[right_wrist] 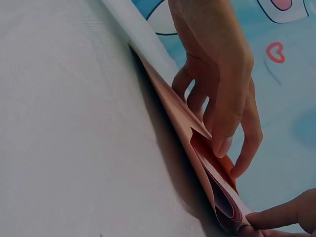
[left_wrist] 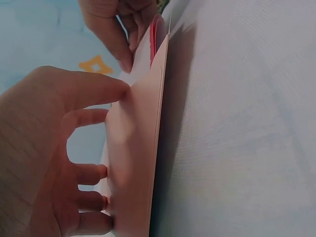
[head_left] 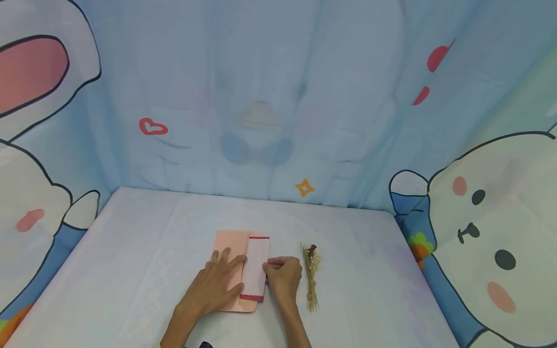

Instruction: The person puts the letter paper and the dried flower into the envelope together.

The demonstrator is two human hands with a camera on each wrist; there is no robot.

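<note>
A peach envelope lies on the white-covered table, its mouth on the right side. My left hand rests on it with the fingers spread. In the left wrist view, that hand's thumb and fingertips touch the envelope. A folded pale pink paper with red edges lies partly in the envelope's mouth. My right hand pinches the paper's right edge between thumb and fingers. The right wrist view shows the folded layers of the pink paper inside the gaping mouth; how deep they reach is hidden.
Just right of my right hand lies a small bunch of dried flowers. A small dark object shows at the bottom edge. Behind the table hangs a blue cloth printed with cartoon animals.
</note>
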